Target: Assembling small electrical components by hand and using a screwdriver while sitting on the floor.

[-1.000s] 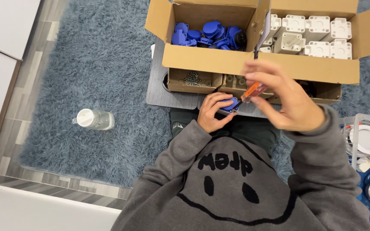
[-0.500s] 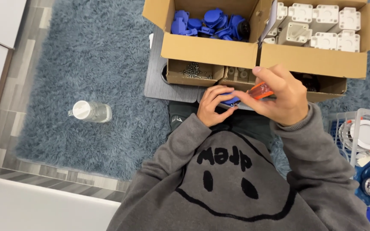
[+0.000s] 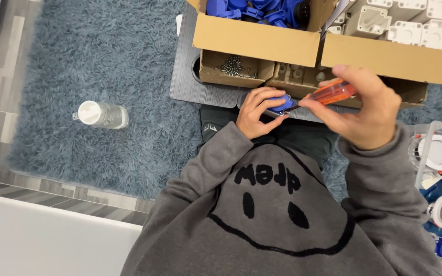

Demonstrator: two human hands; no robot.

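My left hand (image 3: pixel 256 112) grips a small blue plastic part (image 3: pixel 279 104) just above my lap. My right hand (image 3: pixel 362 108) holds a screwdriver with an orange handle (image 3: pixel 332 92), its tip set against the blue part. Both hands sit in front of a large cardboard box (image 3: pixel 262 40) that holds blue parts (image 3: pixel 254 7) on the left and white plastic housings (image 3: pixel 410 26) on the right. A small open carton of screws (image 3: pixel 233 66) stands just beyond my left hand.
A clear bottle with a white cap (image 3: pixel 101 114) lies on the grey-blue shag rug (image 3: pixel 103 61) to the left. A dark board (image 3: pixel 188 84) lies under the boxes. A clear bin (image 3: pixel 438 168) with white round parts and tape stands at right.
The view has shifted down slightly. My right hand has lowered the orange-handled screwdriver so its tip meets the blue part in my left hand.
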